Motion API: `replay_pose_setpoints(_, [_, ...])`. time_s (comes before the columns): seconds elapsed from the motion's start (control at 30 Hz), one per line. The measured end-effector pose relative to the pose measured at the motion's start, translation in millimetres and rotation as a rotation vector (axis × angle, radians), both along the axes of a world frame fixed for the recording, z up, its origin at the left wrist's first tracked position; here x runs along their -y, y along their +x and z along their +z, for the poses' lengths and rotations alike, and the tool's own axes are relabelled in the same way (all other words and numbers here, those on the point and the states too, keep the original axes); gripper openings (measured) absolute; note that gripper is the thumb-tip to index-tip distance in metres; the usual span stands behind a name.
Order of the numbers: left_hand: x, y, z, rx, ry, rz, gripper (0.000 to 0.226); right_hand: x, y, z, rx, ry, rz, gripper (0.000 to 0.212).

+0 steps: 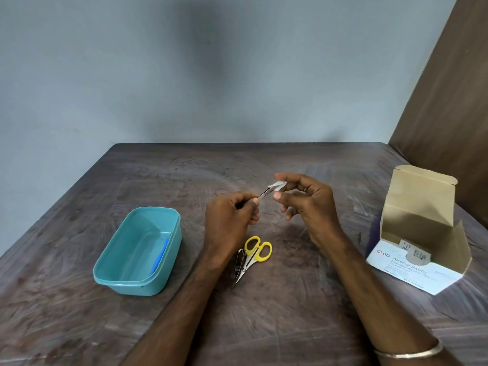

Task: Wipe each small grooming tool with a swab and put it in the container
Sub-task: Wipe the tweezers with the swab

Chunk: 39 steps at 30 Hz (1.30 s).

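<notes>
Tweezers (263,193) are gripped in the left hand (230,220), tip raised so the swab (277,185), pinched by the right hand (306,204), is drawn along it.

Container (137,249): teal plastic, solid colour; blue tool (160,256) inside.
Scissors (254,256): yellow handle loops, silver blades.
Nail clipper (240,262): silver metal.
Tweezers (264,193): silver, shiny.
Swab (277,185): white.
Alcohol swab box (417,231): white outside with dark blue side and blue print, small red logo mark; plain tan cardboard inside and on flaps.
Table (264,326): dark brown, streaked with pale scuff marks.
Wall (184,70): pale grey-blue.
Panel at right (454,107): brown.
Bangle (412,352): silver.
</notes>
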<state>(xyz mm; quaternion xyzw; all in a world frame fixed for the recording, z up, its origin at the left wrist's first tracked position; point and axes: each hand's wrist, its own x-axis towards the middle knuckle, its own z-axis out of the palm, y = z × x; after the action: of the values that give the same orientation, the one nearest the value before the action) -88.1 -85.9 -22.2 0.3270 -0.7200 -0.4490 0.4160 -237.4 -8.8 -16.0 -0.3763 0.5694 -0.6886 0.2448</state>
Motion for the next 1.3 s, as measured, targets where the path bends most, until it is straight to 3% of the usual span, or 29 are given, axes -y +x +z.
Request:
replay_pose_setpoints(0.27, [-2,-1,1,0.006,-0.006,-0.045,0.014,-1,2,2,-0.007,-0.013,-0.011,0.049])
replay_pose_setpoints(0.57, [-2,2,8,-0.083,0.230,-0.141,0.011,-3,4,4,-0.075,-0.055,0.013,0.036])
replay_pose_setpoints(0.87, [-2,2,8,-0.049,0.177,-0.119,0.010,-2,1,0,-0.118,-0.024,0.010,0.021])
replay_pose_setpoints(1.07, [-1,1,6,-0.016,0.080,-0.100,0.014,-3,1,1,-0.227,0.035,0.004,0.036])
replay_pose_setpoints(1.3, [1,1,5,0.005,0.077,-0.095,0.011,-2,-6,-2,-0.299,0.081,0.026,0.028])
